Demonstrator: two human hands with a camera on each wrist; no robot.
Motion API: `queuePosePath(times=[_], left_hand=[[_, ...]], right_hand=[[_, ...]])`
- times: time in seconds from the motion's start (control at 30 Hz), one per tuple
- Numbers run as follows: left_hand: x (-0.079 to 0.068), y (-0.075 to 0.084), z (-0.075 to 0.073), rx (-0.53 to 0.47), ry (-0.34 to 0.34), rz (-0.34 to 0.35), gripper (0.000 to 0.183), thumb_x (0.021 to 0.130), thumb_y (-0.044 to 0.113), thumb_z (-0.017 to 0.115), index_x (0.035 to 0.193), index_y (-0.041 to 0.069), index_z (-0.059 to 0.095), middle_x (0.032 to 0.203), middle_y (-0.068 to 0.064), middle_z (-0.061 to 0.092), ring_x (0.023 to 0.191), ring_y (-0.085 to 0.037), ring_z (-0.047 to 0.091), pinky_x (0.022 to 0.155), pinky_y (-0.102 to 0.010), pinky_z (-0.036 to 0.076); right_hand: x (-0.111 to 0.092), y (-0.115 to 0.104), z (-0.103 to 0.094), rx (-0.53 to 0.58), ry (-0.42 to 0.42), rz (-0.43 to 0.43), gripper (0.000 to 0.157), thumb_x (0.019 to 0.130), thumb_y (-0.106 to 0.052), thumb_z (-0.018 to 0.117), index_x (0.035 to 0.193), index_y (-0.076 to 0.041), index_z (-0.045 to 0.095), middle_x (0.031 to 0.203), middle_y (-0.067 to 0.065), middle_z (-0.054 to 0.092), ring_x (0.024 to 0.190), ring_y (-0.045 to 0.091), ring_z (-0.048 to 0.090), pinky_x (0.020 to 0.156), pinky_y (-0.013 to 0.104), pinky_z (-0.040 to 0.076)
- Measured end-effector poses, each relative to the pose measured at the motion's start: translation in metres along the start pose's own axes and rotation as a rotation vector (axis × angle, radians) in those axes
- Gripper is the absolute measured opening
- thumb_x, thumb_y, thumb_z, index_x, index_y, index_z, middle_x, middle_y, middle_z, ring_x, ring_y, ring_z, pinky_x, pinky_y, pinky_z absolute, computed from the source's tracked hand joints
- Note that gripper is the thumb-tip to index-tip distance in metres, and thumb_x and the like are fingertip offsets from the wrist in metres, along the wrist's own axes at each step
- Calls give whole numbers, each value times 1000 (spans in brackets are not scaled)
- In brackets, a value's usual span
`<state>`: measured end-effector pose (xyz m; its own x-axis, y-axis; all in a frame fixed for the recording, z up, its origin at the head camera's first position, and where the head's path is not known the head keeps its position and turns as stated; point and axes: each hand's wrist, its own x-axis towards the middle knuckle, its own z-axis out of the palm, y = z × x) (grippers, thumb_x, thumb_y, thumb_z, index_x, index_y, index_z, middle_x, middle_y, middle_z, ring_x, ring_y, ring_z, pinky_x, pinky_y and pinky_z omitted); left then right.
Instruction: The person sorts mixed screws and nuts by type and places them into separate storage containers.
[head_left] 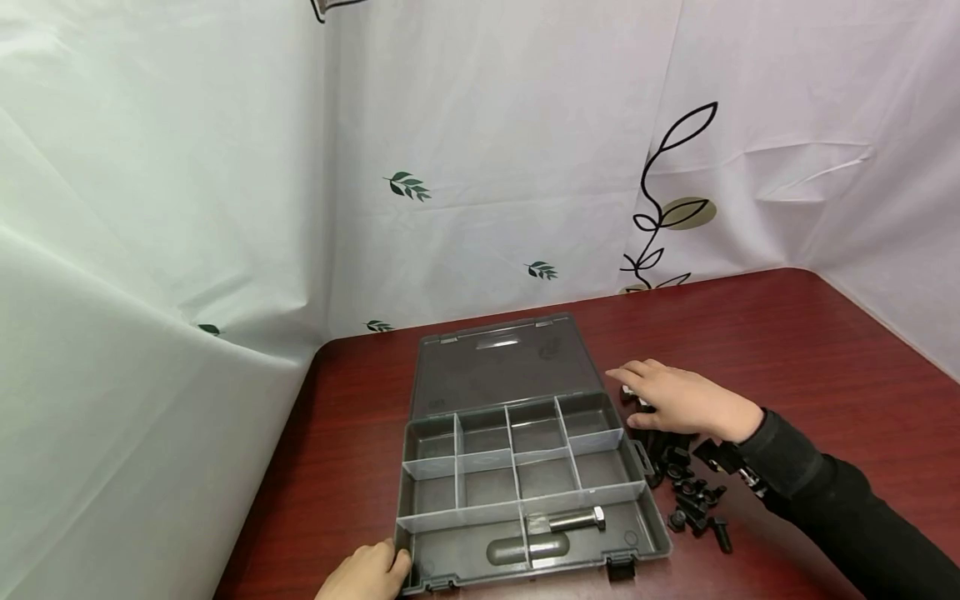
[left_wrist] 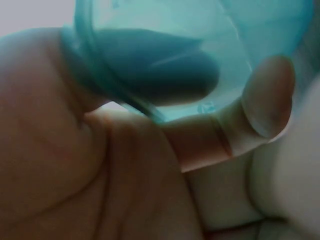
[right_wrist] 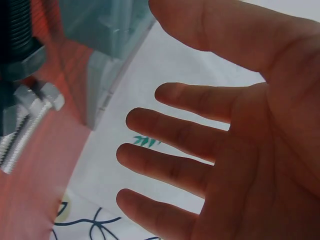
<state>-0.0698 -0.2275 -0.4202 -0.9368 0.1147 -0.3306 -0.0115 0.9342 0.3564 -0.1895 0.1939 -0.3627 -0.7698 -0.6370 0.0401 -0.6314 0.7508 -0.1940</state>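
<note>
A grey translucent compartment box (head_left: 487, 517) lies on the table with its lid (head_left: 510, 367) folded back flat. My left hand (head_left: 367, 573) grips its near left corner; in the left wrist view the thumb shows through the box wall (left_wrist: 235, 55) and a finger lies outside. One silver hex bolt (head_left: 576, 519) rests in the near right compartment. My right hand (head_left: 686, 402) hovers by the box's right side, fingers spread and holding nothing. Below it lie dark bolts (head_left: 693, 500) in a loose pile, and silver bolts (right_wrist: 30, 122) show in the right wrist view.
A dark red table (head_left: 337, 450) carries everything. White patterned cloth (head_left: 487, 167) hangs behind and along both sides. Two black latches, one of them a clear tab (head_left: 621, 569), sit on the box's front edge.
</note>
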Motion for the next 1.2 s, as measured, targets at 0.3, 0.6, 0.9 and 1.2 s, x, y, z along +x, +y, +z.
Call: queuePosePath(times=[0.3, 0.6, 0.9, 1.2], left_hand=[[0, 0, 1, 4, 19, 11, 23, 87, 25, 49, 74, 8, 52, 76, -13, 59, 68, -29, 57, 63, -48, 43], [1, 1, 0, -10, -12, 5, 23, 88, 25, 48, 72, 9, 49, 73, -11, 56, 65, -24, 52, 63, -47, 42], [1, 1, -2, 6, 6, 10, 24, 88, 26, 49, 71, 9, 50, 72, -11, 56, 65, -25, 53, 62, -47, 42], [0, 0, 0, 4, 22, 19, 24, 87, 26, 49, 71, 9, 49, 73, -12, 57, 65, -26, 54, 61, -47, 42]], right_hand=[[5, 15, 7, 73, -86, 82, 61, 86, -31, 63, 133, 1, 43, 128, 24, 46, 117, 42, 44, 83, 47, 43], [10, 29, 19, 96, -149, 104, 61, 86, -31, 63, 132, 3, 43, 129, 29, 44, 117, 47, 42, 85, 51, 42], [14, 37, 22, 177, -210, 125, 62, 86, -33, 62, 132, 5, 43, 131, 35, 40, 120, 49, 40, 90, 54, 39], [18, 41, 26, 183, -182, 116, 52, 90, -29, 57, 129, 3, 47, 128, 33, 44, 119, 47, 42, 92, 54, 37]])
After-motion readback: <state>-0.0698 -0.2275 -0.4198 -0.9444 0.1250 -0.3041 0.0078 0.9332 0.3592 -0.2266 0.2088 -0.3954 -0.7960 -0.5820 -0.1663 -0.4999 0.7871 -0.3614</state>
